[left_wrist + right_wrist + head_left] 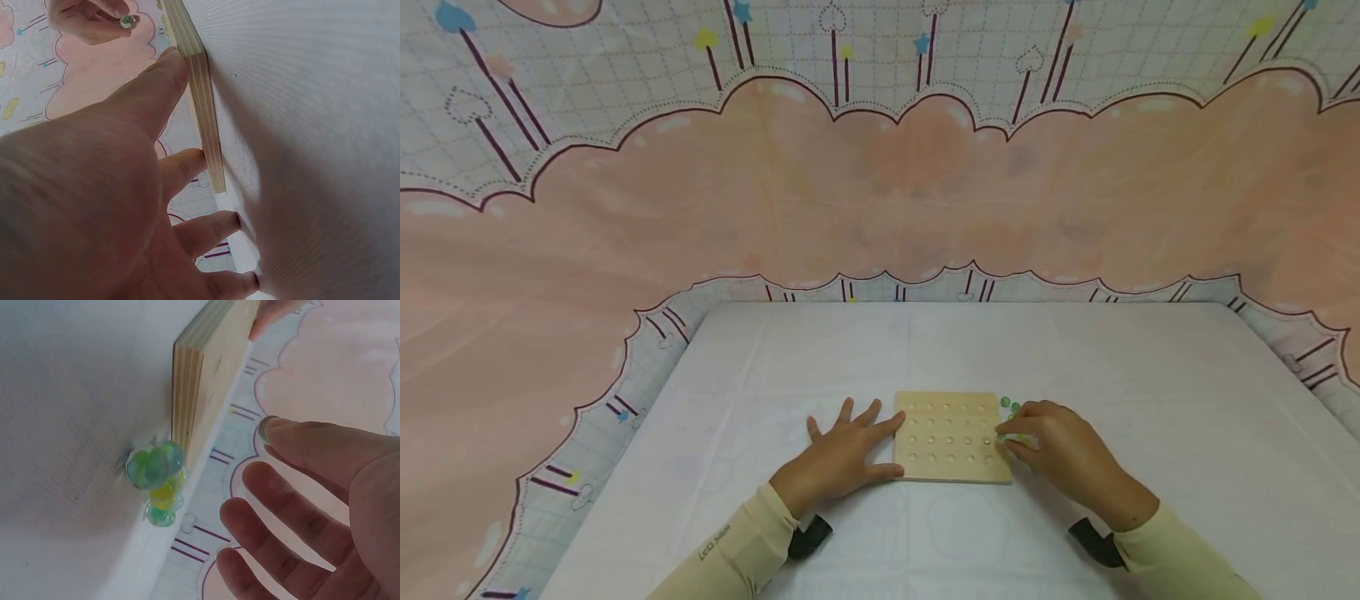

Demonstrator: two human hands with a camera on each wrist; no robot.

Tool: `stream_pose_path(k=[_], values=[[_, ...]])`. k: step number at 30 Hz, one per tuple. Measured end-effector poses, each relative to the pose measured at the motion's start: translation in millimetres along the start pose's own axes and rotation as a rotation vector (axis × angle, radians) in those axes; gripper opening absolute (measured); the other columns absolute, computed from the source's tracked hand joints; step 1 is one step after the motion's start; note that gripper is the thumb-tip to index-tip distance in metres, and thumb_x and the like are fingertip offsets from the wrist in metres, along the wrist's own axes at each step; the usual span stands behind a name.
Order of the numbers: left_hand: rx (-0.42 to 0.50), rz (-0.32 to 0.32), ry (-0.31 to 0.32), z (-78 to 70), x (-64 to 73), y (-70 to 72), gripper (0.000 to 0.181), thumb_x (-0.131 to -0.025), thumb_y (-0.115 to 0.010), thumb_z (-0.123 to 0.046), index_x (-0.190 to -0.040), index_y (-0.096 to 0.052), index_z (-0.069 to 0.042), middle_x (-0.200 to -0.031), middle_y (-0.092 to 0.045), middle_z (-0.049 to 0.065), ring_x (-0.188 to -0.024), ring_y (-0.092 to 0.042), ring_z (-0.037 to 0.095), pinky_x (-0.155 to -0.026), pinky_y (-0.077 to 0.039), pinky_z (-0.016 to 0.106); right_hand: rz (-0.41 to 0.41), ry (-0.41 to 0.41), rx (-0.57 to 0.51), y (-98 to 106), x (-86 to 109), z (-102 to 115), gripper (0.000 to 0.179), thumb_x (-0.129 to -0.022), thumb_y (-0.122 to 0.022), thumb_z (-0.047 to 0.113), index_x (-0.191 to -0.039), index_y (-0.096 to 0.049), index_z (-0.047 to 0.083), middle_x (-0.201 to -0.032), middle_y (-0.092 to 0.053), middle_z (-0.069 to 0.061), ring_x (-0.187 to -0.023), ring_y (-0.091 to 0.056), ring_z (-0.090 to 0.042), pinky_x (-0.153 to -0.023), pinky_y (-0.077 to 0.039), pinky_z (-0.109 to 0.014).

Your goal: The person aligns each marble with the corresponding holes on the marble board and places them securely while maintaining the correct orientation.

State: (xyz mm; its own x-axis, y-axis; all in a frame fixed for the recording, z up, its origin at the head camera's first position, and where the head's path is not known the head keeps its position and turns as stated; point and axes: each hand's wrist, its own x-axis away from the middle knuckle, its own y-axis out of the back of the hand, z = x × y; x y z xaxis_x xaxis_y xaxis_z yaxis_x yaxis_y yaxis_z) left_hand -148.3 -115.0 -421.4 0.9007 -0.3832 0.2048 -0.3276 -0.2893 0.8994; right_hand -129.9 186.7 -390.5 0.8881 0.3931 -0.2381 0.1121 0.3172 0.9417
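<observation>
A light wooden board [951, 433] with rows of round hollows lies flat on the white-covered table. My left hand [842, 454] is spread at its left side, thumb and index finger against the board's edge, other fingertips down on the cloth. Over the right edge of the board, my right hand [1060, 446] pinches a greenish glass marble [127, 22] between thumb and index finger. Its other fingers are loosely bent, as the right wrist view shows. Several green and yellow marbles [148, 467] sit on the cloth by the board's right side, partly hidden by the right hand in the head view.
The white tablecloth [820, 350] extends around the board to the table's far edge. Behind and beside the table hangs a pink and white patterned cloth [880, 192]. A dark wrist strap [810, 537] shows at the left cuff, and another strap [1096, 543] at the right.
</observation>
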Motion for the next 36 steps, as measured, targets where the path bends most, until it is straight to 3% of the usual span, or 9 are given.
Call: stream_pose_path(k=[10, 27, 36], values=[[0.002, 0.005, 0.011, -0.1, 0.8, -0.7, 0.078, -0.084, -0.069, -0.061, -0.153, -0.038, -0.041, -0.165, -0.028, 0.006, -0.152, -0.011, 0.049, -0.101, -0.003, 0.088, 0.015, -0.007, -0.015, -7, 2.4, 3, 0.019, -0.078, -0.085, 0.012, -0.095, -0.082, 0.019, -0.091, -0.071, 0.004, -0.088, -0.065, -0.013, -0.078, -0.058, -0.036], [-0.009, -0.002, -0.001, 2.1, 2.7, -0.7, 0.078, -0.084, -0.068, -0.062, -0.153, -0.038, -0.041, -0.165, -0.028, 0.006, -0.152, -0.012, 0.05, -0.099, -0.004, 0.089, 0.025, 0.036, -0.02, -12, 3.5, 4, 0.017, -0.078, -0.085, 0.013, -0.092, -0.082, 0.021, -0.089, -0.071, 0.008, -0.082, -0.062, -0.007, -0.072, -0.055, -0.03], [-0.008, 0.003, -0.005, 0.4, 2.9, 1.7, 0.078, -0.084, -0.068, -0.062, -0.153, -0.038, -0.041, -0.165, -0.028, 0.006, -0.152, -0.012, 0.05, -0.099, -0.004, 0.089, 0.057, 0.012, -0.027, -12, 3.5, 8, 0.016, -0.077, -0.086, 0.016, -0.092, -0.082, 0.021, -0.088, -0.069, 0.01, -0.081, -0.059, -0.005, -0.072, -0.053, -0.028]])
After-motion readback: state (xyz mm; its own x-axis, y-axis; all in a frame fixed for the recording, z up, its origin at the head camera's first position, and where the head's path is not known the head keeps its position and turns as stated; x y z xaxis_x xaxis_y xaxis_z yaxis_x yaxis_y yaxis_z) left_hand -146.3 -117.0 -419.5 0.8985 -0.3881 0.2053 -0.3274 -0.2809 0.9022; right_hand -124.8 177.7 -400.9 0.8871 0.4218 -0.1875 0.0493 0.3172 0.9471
